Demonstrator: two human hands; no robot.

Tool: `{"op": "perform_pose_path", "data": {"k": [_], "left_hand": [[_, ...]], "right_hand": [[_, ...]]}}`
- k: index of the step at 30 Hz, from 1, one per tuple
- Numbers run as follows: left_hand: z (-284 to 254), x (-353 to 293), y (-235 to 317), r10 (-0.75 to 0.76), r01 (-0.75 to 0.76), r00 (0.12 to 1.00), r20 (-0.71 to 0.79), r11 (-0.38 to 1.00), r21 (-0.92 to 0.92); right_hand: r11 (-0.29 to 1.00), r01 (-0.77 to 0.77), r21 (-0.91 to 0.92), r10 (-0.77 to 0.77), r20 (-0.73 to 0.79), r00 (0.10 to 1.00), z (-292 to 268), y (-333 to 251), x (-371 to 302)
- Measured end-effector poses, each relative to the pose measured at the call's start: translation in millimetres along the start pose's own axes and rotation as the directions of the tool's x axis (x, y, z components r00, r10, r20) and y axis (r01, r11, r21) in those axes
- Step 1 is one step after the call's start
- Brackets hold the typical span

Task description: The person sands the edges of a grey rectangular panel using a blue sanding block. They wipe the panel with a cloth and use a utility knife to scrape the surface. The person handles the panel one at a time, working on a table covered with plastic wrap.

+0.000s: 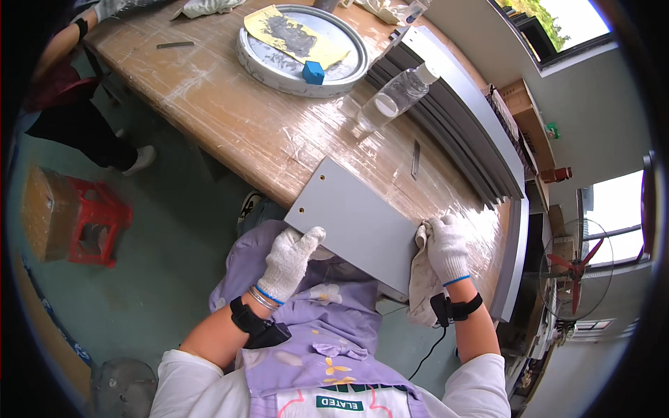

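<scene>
Plastic-wrapped wood forms the workbench [230,118], running from ten o'clock down to four o'clock above a green floor. At six o'clock one grey panel [352,226] overhangs the bench's near edge. One gloved left hand [291,261] pinches the panel's near corner, thumb on top, fingers hidden beneath. One gloved right hand [446,247] is curled around a dirty rag [421,275], pressing it against the panel's right end. One round metal lid [303,49] lies at twelve o'clock, carrying one yellow sheet [296,38] and one blue block [313,72]. One clear bottle [394,97] lies beside a stack of grey panels [460,132] at two o'clock. One red stool [94,223] stands at nine o'clock.
</scene>
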State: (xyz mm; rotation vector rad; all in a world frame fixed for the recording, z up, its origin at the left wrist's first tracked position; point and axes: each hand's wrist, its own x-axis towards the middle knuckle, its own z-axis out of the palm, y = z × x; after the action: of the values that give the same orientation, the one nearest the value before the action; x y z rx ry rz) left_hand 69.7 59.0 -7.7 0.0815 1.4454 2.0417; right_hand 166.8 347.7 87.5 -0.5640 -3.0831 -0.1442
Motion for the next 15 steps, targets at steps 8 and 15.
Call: {"op": "perform_pose_path", "data": {"k": [8,15], "left_hand": [[24,4,-4,-0.289,0.348,0.925,0.246,0.904,-0.248],[49,-3,-5,-0.214,0.255,0.964,0.156,0.911,-0.325]], "right_hand": [[0.954,0.215,0.209,-0.149,-0.293,0.944,-8,-108,17],[0.970,0.015,0.244,0.036,-0.203,0.979,6,-36,-37]]}}
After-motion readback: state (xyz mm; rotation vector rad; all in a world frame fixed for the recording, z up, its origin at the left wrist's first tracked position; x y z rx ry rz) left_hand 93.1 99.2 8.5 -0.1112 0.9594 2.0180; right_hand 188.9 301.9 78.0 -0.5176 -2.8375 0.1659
